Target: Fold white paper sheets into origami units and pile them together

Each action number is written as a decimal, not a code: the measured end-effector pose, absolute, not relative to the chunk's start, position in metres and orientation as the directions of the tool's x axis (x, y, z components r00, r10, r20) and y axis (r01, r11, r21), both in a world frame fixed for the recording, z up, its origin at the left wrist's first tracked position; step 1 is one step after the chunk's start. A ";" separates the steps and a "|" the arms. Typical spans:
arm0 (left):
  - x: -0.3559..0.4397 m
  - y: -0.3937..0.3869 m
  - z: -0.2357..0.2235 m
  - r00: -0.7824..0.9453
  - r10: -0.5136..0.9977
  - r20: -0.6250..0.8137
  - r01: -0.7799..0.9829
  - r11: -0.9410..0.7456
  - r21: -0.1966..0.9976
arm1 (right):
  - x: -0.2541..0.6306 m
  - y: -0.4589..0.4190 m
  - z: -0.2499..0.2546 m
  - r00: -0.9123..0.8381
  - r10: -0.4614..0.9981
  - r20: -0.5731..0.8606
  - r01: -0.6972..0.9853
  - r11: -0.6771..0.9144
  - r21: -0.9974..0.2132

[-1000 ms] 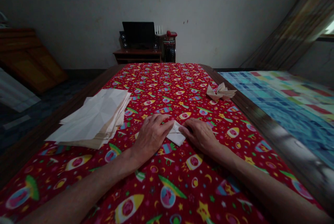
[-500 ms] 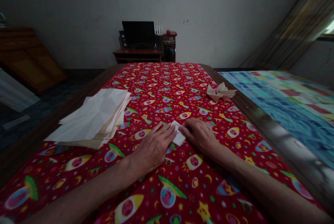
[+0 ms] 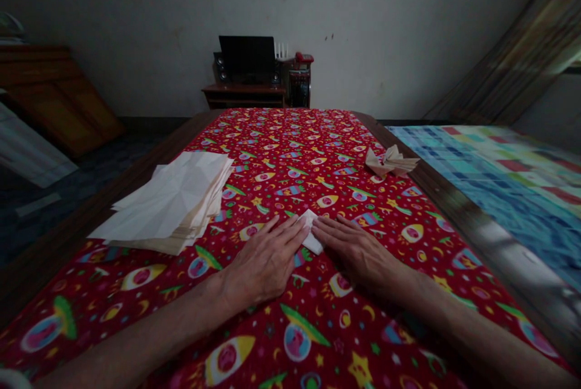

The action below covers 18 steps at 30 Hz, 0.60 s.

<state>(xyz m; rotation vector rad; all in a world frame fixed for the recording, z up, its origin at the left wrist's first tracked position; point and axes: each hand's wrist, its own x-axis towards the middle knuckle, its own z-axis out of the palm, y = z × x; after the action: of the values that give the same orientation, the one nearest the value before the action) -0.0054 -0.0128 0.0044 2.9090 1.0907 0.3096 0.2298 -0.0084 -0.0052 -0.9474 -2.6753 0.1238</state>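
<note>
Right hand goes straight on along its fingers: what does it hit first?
The folded white paper, right at the right hand's fingertips. Just past it, likely the left hand's fingertips, though with one view, depth is hard to judge.

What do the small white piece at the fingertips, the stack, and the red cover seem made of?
Small white piece: likely matte paper, given its straight edges and pointed corner. Stack: matte paper, with thin layered edges and creases on top. Red cover: probably printed fabric, lacking shine; weave unclear.
</note>
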 end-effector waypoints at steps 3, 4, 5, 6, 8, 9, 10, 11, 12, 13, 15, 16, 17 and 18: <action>-0.010 -0.016 0.007 0.713 0.681 0.166 0.679 -0.730 0.077 | 0.237 -0.012 -0.002 -0.726 0.649 0.226 0.624 0.761 -0.180; -0.012 -0.016 0.008 0.704 0.690 0.167 0.689 -0.721 0.072 | 0.238 -0.013 -0.002 -0.724 0.652 0.226 0.629 0.758 -0.174; -0.013 -0.017 0.009 0.695 0.699 0.169 0.699 -0.712 0.065 | 0.240 -0.014 -0.001 -0.720 0.655 0.228 0.634 0.755 -0.165; -0.015 -0.017 0.010 0.686 0.708 0.169 0.710 -0.702 0.057 | 0.241 -0.015 -0.001 -0.715 0.659 0.233 0.642 0.751 -0.155; -0.018 -0.018 0.011 0.670 0.722 0.171 0.728 -0.684 0.037 | 0.244 -0.017 -0.001 -0.709 0.664 0.238 0.653 0.745 -0.136; -0.020 -0.019 0.011 0.665 0.726 0.173 0.734 -0.679 0.027 | 0.244 -0.017 -0.001 -0.707 0.666 0.237 0.656 0.743 -0.129; -0.022 -0.019 0.011 0.663 0.727 0.177 0.736 -0.676 0.018 | 0.245 -0.018 -0.002 -0.707 0.666 0.237 0.658 0.743 -0.125; -0.023 -0.020 0.011 0.664 0.725 0.183 0.736 -0.677 0.011 | 0.246 -0.019 -0.001 -0.707 0.666 0.238 0.659 0.742 -0.122; -0.025 -0.020 0.011 0.665 0.721 0.195 0.734 -0.679 0.007 | 0.246 -0.019 -0.001 -0.706 0.666 0.240 0.659 0.742 -0.120; -0.026 -0.020 0.010 0.666 0.716 0.209 0.731 -0.682 0.007 | 0.246 -0.019 -0.001 -0.705 0.665 0.246 0.660 0.742 -0.117; -0.027 -0.019 0.008 0.662 0.711 0.237 0.728 -0.685 0.020 | 0.244 -0.020 0.000 -0.699 0.663 0.266 0.661 0.742 -0.112; -0.027 -0.017 0.007 0.658 0.707 0.259 0.725 -0.687 0.033 | 0.243 -0.019 0.000 -0.697 0.659 0.283 0.658 0.744 -0.112; -0.027 -0.014 0.006 0.652 0.703 0.284 0.722 -0.690 0.053 | 0.241 -0.019 0.000 -0.695 0.653 0.302 0.653 0.748 -0.116; -0.027 -0.011 0.004 0.645 0.698 0.310 0.715 -0.695 0.077 | 0.240 -0.018 0.000 -0.691 0.648 0.321 0.648 0.752 -0.123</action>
<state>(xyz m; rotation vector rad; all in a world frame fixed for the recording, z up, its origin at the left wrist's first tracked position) -0.0265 -0.0109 0.0044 2.8970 1.2457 0.5098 0.2398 -0.0176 -0.0005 -0.9982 -2.6066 -0.0003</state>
